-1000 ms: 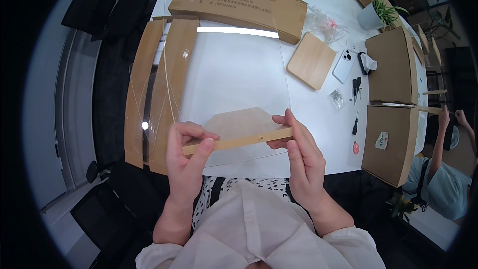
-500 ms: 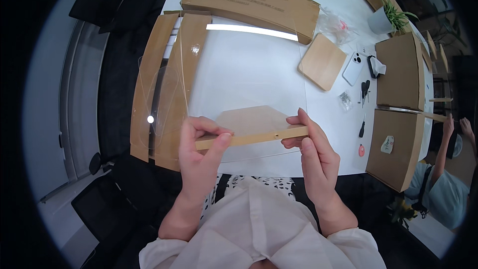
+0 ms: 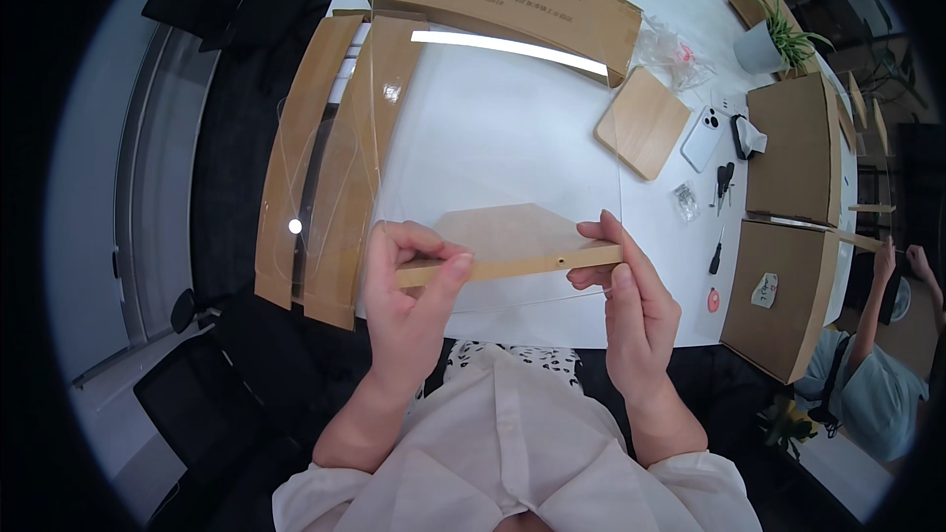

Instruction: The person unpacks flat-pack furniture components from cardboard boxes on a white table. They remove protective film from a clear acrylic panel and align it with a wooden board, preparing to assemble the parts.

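Observation:
A light wooden board (image 3: 532, 263) is held up edge-on over the near side of the table, with a small dark hole in its narrow edge. My left hand (image 3: 409, 310) pinches its left end between thumb and bent fingers. At the other end, my right hand (image 3: 639, 325) grips it with the thumb in front and fingers behind. Beyond the edge shows a pale, tapering shape; I cannot tell whether it is the board's face or a reflection. A large clear sheet (image 3: 483, 153) lies beneath and beyond my hands.
Cardboard pieces (image 3: 365, 167) lie left, with a long carton (image 3: 503, 5) at the back. Toward the right are a wooden panel (image 3: 642, 123), a phone (image 3: 703, 138), screwdrivers (image 3: 725, 182), a small plastic bag (image 3: 686, 201), cardboard boxes (image 3: 778, 286) and a potted plant (image 3: 759, 47). Another person (image 3: 867, 384) works far right.
My hands and the board sit slightly farther right in the picture, and the table has shifted a little with the view. Both grips stay the same.

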A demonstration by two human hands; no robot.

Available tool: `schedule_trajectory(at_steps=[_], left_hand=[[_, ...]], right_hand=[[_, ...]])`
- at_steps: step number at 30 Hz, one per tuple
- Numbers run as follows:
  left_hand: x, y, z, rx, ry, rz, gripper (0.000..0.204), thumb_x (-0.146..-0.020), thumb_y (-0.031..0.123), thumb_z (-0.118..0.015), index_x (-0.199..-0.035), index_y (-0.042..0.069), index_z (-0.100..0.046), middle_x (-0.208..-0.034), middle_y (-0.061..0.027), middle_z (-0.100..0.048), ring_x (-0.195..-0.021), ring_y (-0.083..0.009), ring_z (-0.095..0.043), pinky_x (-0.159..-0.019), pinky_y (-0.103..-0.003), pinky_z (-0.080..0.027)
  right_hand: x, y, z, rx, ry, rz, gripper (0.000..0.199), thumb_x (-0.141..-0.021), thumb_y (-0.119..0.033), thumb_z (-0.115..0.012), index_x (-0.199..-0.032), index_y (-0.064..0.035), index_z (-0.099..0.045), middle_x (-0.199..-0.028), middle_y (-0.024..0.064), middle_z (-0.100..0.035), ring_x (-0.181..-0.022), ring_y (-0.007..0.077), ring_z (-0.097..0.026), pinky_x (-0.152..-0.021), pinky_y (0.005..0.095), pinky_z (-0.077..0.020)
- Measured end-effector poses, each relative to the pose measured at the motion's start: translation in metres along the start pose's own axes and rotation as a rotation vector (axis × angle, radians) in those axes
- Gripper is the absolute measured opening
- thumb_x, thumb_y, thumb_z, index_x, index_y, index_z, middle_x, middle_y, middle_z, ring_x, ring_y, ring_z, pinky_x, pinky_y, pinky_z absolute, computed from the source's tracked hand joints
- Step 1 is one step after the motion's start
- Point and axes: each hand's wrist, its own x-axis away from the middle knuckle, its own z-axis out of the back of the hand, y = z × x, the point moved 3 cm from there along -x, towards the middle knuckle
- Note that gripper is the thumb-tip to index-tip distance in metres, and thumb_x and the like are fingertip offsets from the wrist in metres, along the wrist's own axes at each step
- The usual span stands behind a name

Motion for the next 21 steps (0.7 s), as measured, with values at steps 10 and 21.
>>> schedule_trajectory(at_steps=[10, 21], left_hand=[[0.001, -0.001, -0.001, 0.042, -0.006, 0.012, 0.023, -0.083, 0.000, -0.064, -0.094, 0.004, -0.044, -0.087, -0.0057, -0.056, -0.081, -0.0081, -0.052, -0.072, -0.022, -0.043], [-0.001, -0.007, 0.003, 0.038, -0.050, -0.069, 0.043, -0.101, 0.039, -0.026, -0.095, 0.001, -0.045, -0.085, -0.0114, -0.057, -0.083, -0.0168, -0.056, -0.083, -0.030, -0.043]], right_hand=[[-0.001, 0.000, 0.002, -0.069, -0.019, -0.046, 0.038, -0.098, -0.004, -0.035, -0.134, 0.0061, -0.041, -0.122, 0.0179, -0.055, -0.089, 0.0159, -0.060, -0.081, 0.0269, -0.0493], [-0.004, -0.004, -0.003, -0.119, 0.082, -0.133, 0.034, -0.089, 0.001, -0.055, -0.123, 0.0069, -0.051, -0.113, 0.0158, -0.060, -0.084, 0.0130, -0.061, -0.077, 0.0264, -0.0527]])
